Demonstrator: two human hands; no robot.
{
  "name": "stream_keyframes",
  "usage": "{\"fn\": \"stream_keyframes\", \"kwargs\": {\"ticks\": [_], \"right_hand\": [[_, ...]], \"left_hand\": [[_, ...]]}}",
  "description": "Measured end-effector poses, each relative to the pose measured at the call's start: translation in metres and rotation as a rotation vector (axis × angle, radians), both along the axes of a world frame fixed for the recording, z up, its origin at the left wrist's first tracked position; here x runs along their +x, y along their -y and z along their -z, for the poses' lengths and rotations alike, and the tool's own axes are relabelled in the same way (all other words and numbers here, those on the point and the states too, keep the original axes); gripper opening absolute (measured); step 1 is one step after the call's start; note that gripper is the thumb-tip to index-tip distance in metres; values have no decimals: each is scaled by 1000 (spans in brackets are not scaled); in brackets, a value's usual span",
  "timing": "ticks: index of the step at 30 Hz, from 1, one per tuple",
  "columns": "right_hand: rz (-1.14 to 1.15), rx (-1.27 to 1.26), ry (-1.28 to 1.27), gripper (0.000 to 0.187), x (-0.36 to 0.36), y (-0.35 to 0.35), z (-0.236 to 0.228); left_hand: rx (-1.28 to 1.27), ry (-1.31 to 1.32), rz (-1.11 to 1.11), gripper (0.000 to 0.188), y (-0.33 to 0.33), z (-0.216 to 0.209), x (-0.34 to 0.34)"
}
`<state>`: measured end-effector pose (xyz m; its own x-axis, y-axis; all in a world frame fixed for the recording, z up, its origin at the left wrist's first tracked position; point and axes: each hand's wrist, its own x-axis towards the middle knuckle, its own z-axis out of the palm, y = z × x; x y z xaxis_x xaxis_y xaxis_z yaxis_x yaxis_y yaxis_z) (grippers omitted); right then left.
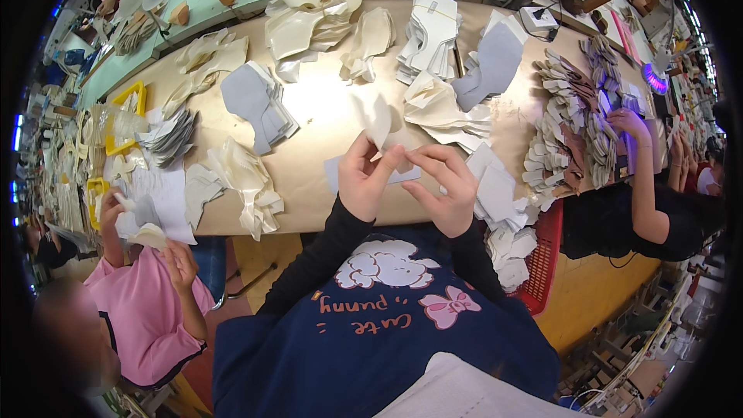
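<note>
My left hand [362, 179] is closed on a thin cream cut piece [377, 120], pinched between thumb and fingers and standing up above the table. Close beside it, my right hand [449, 186] has its thumb and forefinger apart. Its fingertips reach toward the lower edge of the cream piece; whether they touch it I cannot tell. Beneath both hands lies a flat pale grey piece [333, 173], partly covered by them.
Stacks of cream pieces [313, 23], grey pieces [251, 108] and white pieces [429, 35] lie on the brown-covered table [317, 135]. A red basket [542, 255] stands at my right. Co-workers handle pieces at the left [147, 294] and right [646, 178]. White cloth [480, 391] lies across my lap.
</note>
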<state>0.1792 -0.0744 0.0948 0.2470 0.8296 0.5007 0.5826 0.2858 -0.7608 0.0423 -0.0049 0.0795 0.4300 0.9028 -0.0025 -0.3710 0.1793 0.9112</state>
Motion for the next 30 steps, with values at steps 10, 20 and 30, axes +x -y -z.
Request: {"fn": "stream_keyframes", "kwargs": {"ticks": [10, 20, 30], "right_hand": [[-55, -270, -269, 23, -3, -11, 1], [-14, -30, -356, 8, 6, -2, 20], [567, -118, -259, 27, 94, -27, 51]], "left_hand": [[30, -211, 131, 18, 4, 20, -24], [-431, -6, -197, 24, -15, 52, -53], [95, -244, -482, 38, -30, 38, -84]]}}
